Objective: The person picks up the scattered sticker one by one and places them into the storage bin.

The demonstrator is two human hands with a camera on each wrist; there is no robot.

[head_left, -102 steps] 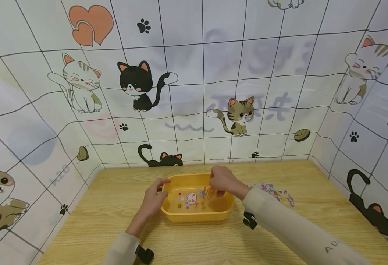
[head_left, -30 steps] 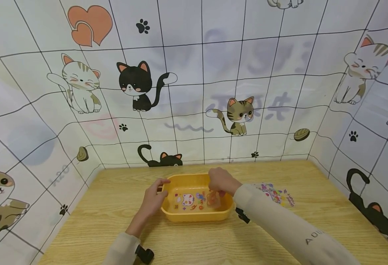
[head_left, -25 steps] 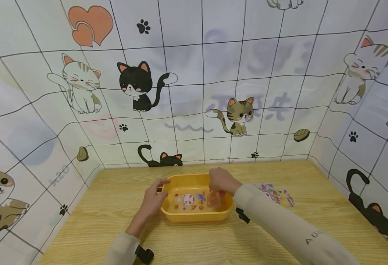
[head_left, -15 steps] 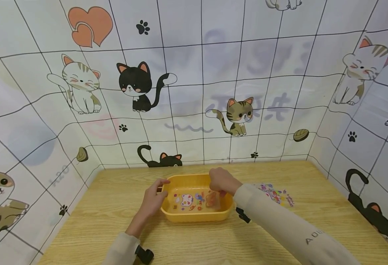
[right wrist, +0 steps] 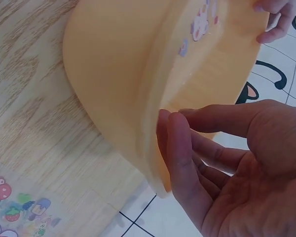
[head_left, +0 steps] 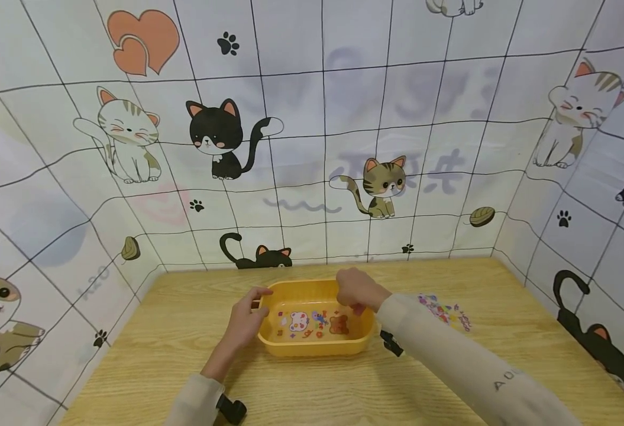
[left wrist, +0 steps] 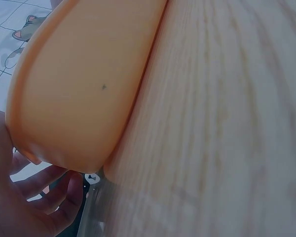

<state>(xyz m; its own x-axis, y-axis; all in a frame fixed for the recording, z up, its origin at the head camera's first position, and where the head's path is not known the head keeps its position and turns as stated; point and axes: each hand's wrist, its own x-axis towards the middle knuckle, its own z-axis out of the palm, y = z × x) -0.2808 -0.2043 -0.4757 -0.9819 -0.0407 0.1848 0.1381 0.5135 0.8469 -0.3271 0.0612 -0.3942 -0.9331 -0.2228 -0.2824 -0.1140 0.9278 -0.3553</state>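
Note:
A yellow plastic basin (head_left: 317, 349) stands on the table, stickers on its inner floor. My left hand (head_left: 245, 319) holds its left end, thumb at the rim and fingers curled outside. In the left wrist view the left hand (left wrist: 32, 197) shows at the basin's end. A white spotted sticker (head_left: 298, 321) and a brown bear sticker (head_left: 338, 324) lie inside. My right hand (head_left: 359, 290) reaches over the right rim beside the bear. In the right wrist view the right hand (right wrist: 227, 168) has thumb and finger pinched together; the clear sticker film between them is barely visible.
A clear sheet of colourful stickers (head_left: 439, 309) lies on the wooden table (head_left: 312, 390) right of the basin, partly behind the right sleeve (head_left: 450, 355). A cat-print grid sheet (head_left: 301, 148) rises behind the table and along both sides.
The right hand has moved slightly right from its earliest position. The bear sticker has come down flat beside the others, and the hazy film square over it no longer shows. The left hand stays put.

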